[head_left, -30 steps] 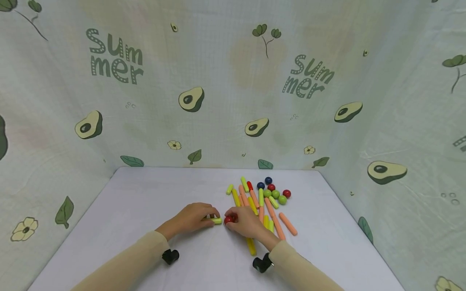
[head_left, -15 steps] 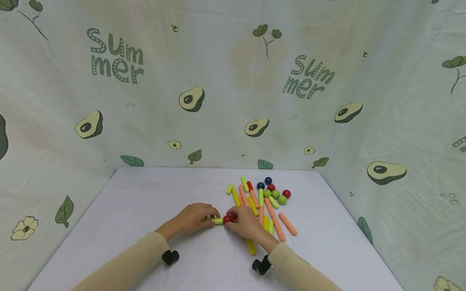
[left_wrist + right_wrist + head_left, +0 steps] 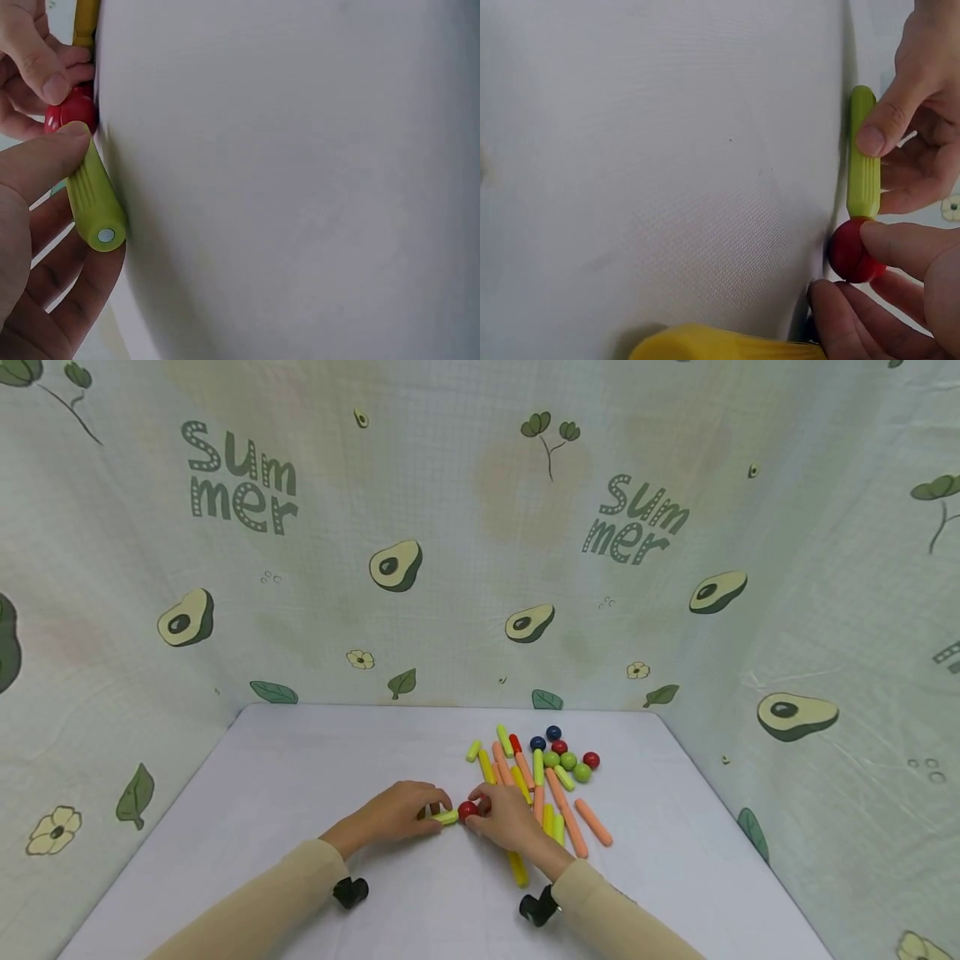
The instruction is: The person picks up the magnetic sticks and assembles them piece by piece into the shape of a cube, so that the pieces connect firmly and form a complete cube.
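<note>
1 green rod [image 3: 93,201] meets 1 red ball [image 3: 850,253]
our left hand [image 3: 401,811] pinches the rod between thumb and fingers, our right hand [image 3: 508,818] pinches the ball; the 2 touch end-on, though we can't tell if they're locked; we judge the work early, this 1 join nearly made, while the other rods [image 3: 593,822] and other balls [image 3: 568,762] lie on the table [image 3: 337,743] around and beyond our right hand
</note>
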{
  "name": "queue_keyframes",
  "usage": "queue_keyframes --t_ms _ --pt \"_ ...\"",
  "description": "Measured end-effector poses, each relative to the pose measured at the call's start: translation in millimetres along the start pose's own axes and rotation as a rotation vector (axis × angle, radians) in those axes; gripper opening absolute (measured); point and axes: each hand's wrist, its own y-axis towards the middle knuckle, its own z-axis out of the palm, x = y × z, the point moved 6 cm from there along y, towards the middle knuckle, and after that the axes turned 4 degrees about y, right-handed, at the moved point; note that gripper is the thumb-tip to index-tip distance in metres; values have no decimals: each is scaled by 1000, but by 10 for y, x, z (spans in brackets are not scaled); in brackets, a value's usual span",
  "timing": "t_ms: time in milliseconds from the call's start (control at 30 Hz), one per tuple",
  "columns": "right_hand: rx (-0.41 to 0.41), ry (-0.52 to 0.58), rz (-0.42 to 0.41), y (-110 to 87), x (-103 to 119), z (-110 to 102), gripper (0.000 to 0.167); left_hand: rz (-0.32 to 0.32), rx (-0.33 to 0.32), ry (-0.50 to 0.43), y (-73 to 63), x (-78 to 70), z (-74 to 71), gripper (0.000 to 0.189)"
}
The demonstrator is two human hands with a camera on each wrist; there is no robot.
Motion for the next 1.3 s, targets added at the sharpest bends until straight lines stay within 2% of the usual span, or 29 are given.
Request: queue_keyframes --t_ms 400,633,800,933,1133,1300 --pt "-21 4 22 19 17 -7 24 -17 28 -83 -19 23 24 20" --pt "14 25 1 57 22 4 25 -56 -51 -82 11 136 2 14" --pt "46 45 -15 98 6 13 27 -66 -90 -144 33 192 -21 16" --pt "66 53 -25 120 -13 21 29 -71 -97 -211 58 207 -6 20" --pt "77 81 -31 151 -5 8 28 -112 -83 -290 98 183 47 19" --pt "82 114 -21 153 -3 6 27 -134 -87 -324 99 173 89 17"
